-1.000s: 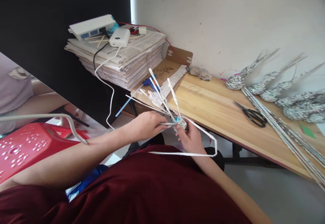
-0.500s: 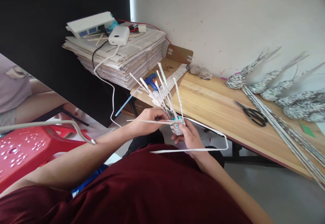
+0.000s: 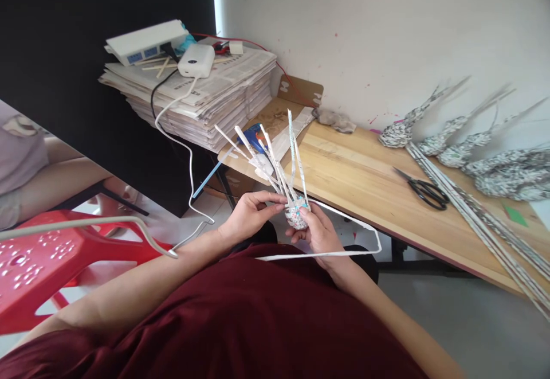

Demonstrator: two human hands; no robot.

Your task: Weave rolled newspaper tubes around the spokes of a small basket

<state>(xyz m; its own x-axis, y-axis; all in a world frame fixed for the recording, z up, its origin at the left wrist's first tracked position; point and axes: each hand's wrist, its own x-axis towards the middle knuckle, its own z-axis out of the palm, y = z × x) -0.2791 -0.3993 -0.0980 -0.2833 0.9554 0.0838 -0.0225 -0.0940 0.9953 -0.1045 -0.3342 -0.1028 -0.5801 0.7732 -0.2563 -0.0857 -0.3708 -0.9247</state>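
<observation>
Obstacle beyond hands [image 3: 251, 215]: fanned paper spokes [image 3: 300, 165]

Creased maroon top [image 3: 266, 321] with short sleeves [image 3: 47, 347], dark legwear [image 3: 265, 234], bare forearms [image 3: 382, 301] and fingers [image 3: 317, 227]

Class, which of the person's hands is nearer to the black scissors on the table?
Right. The right hand, holding the woven piece, is left of the scissors; the left hand, at the piece's left side, is farther away.
</observation>
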